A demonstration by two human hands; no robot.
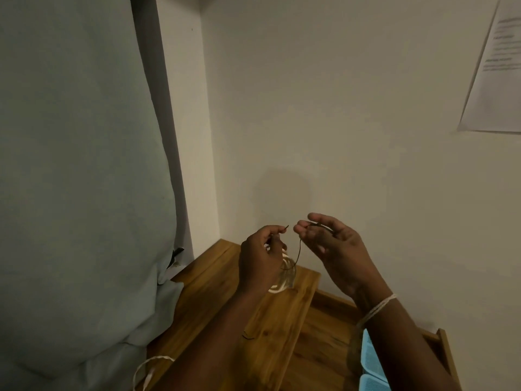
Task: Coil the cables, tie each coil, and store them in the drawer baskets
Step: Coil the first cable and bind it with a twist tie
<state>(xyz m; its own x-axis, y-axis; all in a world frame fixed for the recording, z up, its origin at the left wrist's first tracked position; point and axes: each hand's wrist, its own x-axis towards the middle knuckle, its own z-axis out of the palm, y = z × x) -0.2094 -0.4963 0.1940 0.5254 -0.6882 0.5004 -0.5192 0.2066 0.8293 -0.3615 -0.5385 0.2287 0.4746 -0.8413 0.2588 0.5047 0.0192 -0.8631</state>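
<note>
the view is dim and warm-toned, lit softly from behind the camera. a faint round shadow (284, 190) falls on the wall (352, 108) above the hands. the printed sheet (496, 69) at the upper right is blurred, its text unreadable. straight edges bend toward the frame borders from wide-angle distortion. fine grain softens everything; no glare.
</note>
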